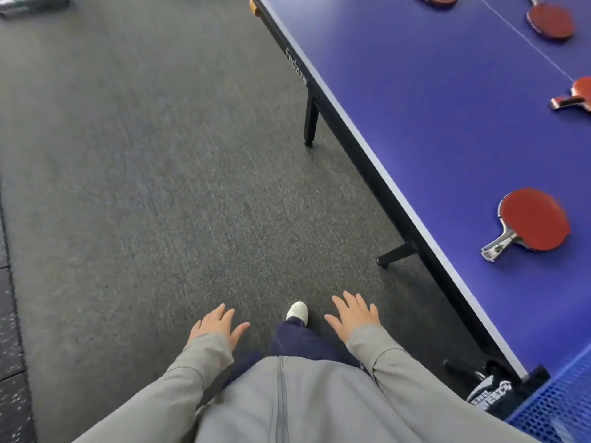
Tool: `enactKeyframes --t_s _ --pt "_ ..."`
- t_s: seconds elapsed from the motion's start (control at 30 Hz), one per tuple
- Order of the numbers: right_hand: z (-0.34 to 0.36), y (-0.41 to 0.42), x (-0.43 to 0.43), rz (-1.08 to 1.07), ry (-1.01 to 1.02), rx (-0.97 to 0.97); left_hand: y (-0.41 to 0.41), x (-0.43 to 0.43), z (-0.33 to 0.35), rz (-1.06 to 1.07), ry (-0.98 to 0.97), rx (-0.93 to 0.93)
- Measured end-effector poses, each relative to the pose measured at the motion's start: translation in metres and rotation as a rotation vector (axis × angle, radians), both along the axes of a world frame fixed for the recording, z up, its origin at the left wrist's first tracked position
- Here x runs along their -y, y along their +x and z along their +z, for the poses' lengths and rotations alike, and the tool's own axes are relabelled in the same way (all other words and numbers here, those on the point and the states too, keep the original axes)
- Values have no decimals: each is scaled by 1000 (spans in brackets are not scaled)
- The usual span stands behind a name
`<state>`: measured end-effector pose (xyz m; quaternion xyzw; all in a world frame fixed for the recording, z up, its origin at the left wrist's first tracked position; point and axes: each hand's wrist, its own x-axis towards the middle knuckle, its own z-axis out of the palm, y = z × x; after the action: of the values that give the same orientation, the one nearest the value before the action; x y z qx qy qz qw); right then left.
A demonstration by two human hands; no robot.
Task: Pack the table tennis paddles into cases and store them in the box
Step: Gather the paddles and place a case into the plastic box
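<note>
presently: left hand [215, 326] and right hand [354, 314], fingers spread, palms down, holding nothing, over dark carpet [144, 187]. blue table tennis table [431, 107] to the right. nearest red paddle [529, 222] lies flat by the table's edge; three further paddles [550, 21] beyond, well apart. white shoe [297, 311] between the hands.

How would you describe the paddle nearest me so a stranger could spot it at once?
Find the blue table tennis table on the right. Near its long edge, close to the blue net, lies a red paddle. Unlike the other paddles farther up, it lies alone at the net end, whole in view, its grey handle pointing toward the edge.
</note>
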<state>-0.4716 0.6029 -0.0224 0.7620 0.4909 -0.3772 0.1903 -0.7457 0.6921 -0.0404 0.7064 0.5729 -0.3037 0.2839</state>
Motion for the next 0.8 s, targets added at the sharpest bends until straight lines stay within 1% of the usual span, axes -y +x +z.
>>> enactKeyframes --t_s 0.17,0.23,0.33,0.43,0.5,0.63,0.7,0.8 --pt "9 45 -47 -113 30 16 69 -84 11 -130 62 88" --pt "13 59 -60 -209 55 25 99 -114 17 -195 73 125" --pt "16 75 -78 -355 42 20 142 -158 22 -291 75 185" --pt "16 87 -98 -497 47 54 185 -202 17 -417 70 252" --pt "21 94 -111 -630 47 60 214 -231 18 -494 19 280" --pt "30 106 -131 -940 84 73 265 -278 26 -674 39 347" --pt "37 112 -135 -1031 114 108 286 -291 34 -748 50 407" --pt "48 125 -136 -1223 203 180 323 -312 50 -855 54 501"
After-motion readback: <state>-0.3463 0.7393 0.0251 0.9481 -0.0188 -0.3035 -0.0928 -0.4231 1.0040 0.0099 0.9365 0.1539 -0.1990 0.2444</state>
